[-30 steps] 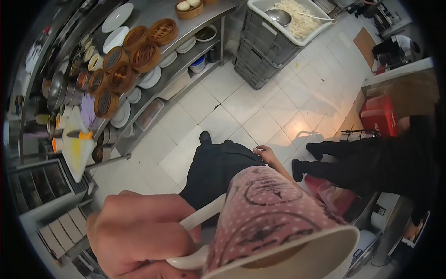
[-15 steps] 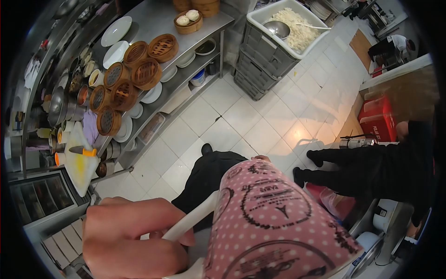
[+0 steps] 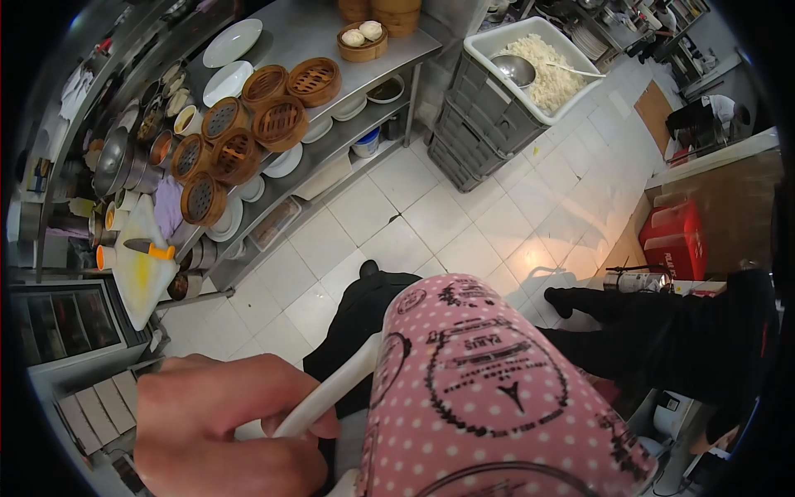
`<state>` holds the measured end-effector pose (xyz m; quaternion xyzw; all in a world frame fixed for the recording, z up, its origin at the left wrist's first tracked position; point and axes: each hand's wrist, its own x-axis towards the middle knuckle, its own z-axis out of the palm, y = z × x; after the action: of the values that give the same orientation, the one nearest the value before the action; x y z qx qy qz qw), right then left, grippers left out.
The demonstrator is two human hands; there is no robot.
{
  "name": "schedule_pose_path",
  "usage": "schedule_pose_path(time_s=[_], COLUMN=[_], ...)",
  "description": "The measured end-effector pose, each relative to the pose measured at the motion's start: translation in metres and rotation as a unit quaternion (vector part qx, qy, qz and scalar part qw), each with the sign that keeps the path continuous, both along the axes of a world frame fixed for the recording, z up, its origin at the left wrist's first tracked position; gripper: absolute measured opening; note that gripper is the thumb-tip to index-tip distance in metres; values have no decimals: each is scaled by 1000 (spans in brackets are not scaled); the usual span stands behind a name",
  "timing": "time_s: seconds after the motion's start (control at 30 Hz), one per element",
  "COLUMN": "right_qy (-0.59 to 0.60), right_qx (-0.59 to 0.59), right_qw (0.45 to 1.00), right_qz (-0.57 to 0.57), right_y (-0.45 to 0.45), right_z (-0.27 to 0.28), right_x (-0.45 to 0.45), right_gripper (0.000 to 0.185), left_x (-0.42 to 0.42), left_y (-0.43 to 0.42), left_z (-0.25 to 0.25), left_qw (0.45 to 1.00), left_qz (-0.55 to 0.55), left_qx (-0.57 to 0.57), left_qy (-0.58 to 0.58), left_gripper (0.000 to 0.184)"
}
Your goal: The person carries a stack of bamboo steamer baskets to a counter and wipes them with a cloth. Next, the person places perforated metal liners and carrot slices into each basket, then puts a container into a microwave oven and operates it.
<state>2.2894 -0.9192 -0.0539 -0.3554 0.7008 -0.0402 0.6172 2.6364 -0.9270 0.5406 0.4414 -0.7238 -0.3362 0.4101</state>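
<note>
The left hand [image 3: 236,422] is gripping the mug [image 3: 497,389] by its white handle [image 3: 330,396], fingers curling around it. The mug is filling the near middle of the view, held up close to the head, with its closed base pointing far and its mouth end lying nearest the wearer.

The tilt has just been changing: a second ago the inside was showing past the rim, and now only the pink, dotted outer wall is facing up. This is leaving the contents hidden, so I cannot tell how much the mug is holding. The grip is looking steady through the turn. The right hand was showing beyond the mug a second ago; now it is out of sight, and I cannot tell what it is doing.

Beyond the mug, the wearer's dark clothing [image 3: 352,327] is hanging over the floor [image 3: 339,240]. On the far left, steamers [image 3: 279,123] are standing on a counter [image 3: 410,50], and a knife [image 3: 157,251] is lying on a board [image 3: 141,286]. At far right, a tub [image 3: 574,105] is holding white food. A co-worker in black [image 3: 671,331] is standing on the right, partly covered by the mug.
</note>
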Motion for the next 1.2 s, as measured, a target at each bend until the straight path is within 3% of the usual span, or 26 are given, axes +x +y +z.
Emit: schedule_pose_path(time_s=[0.07, 0.13, 0.27, 0.67, 0.73, 0.87, 0.93, 1.03, 1.1, 1.17, 1.2], right_qy=[18, 15, 16, 9, 9, -2, -3, 2, 4, -3, -7], right_qx=[10, 12, 20, 24, 27, 31, 35, 21, 21, 22, 24], right_qw=[1000, 1000, 1000, 1000, 999, 999, 999, 999, 999, 997, 996], right_qz=[-12, -10, -14, -16, -16, -17, -9, 24, 38, 70, 82], right_y=[-1, 0, 1, 6, 7, 8, 10, 6, 7, 0, -2], right_z=[7, 6, 8, 14, 15, 21, 7, -3, -5, -2, -2], right_x=[2, 1, 2, 1, 0, -1, -6, -9, -17, -13, -14], right_gripper=[52, 51, 50, 48, 48, 46, 46, 46, 46, 46, 46], left_x=[6, 18, 18, 9, 0, 6, 14, 16, 14, 9, 3], left_y=[-1, -9, -6, 15, 25, 29, 16, 6, 2, 10, 18], left_z=[7, 22, 25, 19, 5, 3, -12, -44, -73, -116, -132], left_qw=[1000, 980, 978, 987, 999, 996, 990, 981, 984, 980, 965], left_qz=[-1, -180, -187, -138, 21, 44, -97, -137, -133, -110, -72], left_qx=[-4, 79, 88, 64, -9, -5, 82, 119, 110, 135, 210], left_qy=[-12, -41, -39, -53, -23, -74, 62, 73, 51, 100, 139], left_gripper=[27, 33, 30, 33, 28, 29, 26, 28, 30, 35, 36])
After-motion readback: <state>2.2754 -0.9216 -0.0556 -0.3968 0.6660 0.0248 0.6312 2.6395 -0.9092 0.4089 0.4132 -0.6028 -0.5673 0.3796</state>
